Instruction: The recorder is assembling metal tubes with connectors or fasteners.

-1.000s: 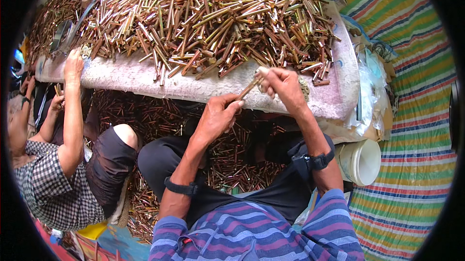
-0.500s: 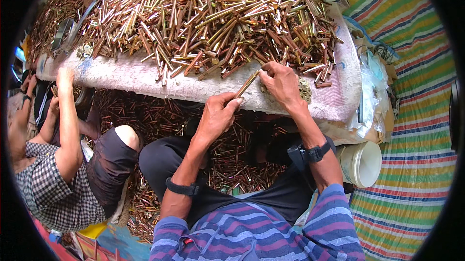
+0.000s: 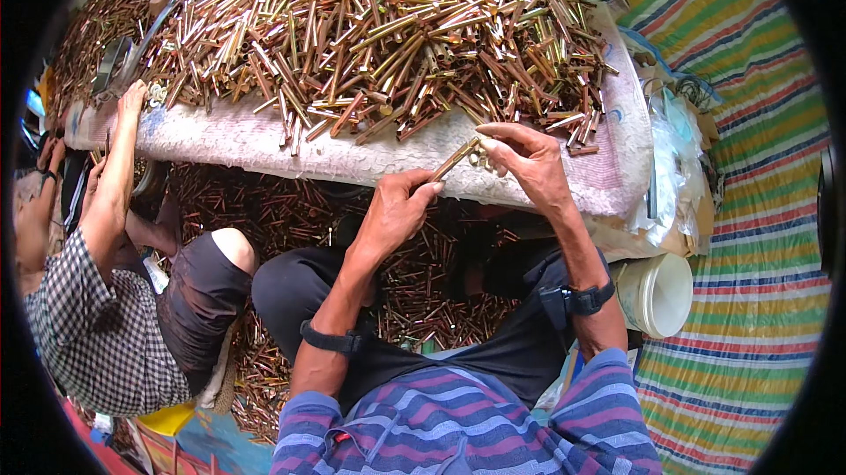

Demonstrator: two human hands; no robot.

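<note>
Change since earlier frames: the co-worker's raised hand [image 3: 132, 98] has shifted along the bench edge and now rests at the left fringe of the pile; the person's 2 hands have stayed at the near edge, the tube held slightly lower and more level.

Item 1: brass tube [image 3: 456, 159], slim, tilted up to the right. Its upper end sits between thumb and forefinger of the right hand [image 3: 527, 166], fingers pinched on it; its lower end meets the fingertips of the left hand [image 3: 395, 211], whose fingers are curled, thumb and forefinger closing at the tube's tip. The tube hangs just over the near edge of the bench [image 3: 352, 162], clear of the pile.

Item 2: pile of brass and copper tubes [image 3: 379, 34], covering most of the pale cloth-topped bench.

Item 3: more tubes on the floor [image 3: 264, 202] under the bench, around the person's knees.

Item 4: white bucket [image 3: 656, 294], beside the right forearm, on a striped mat [image 3: 749, 237].

Item 5: 2 dark wristbands (1 per wrist).

Unclear: small objects beside the right fingertips cannot be identified; the tube's ends are covered by fingers; the co-worker is cut off at the left rim.
</note>
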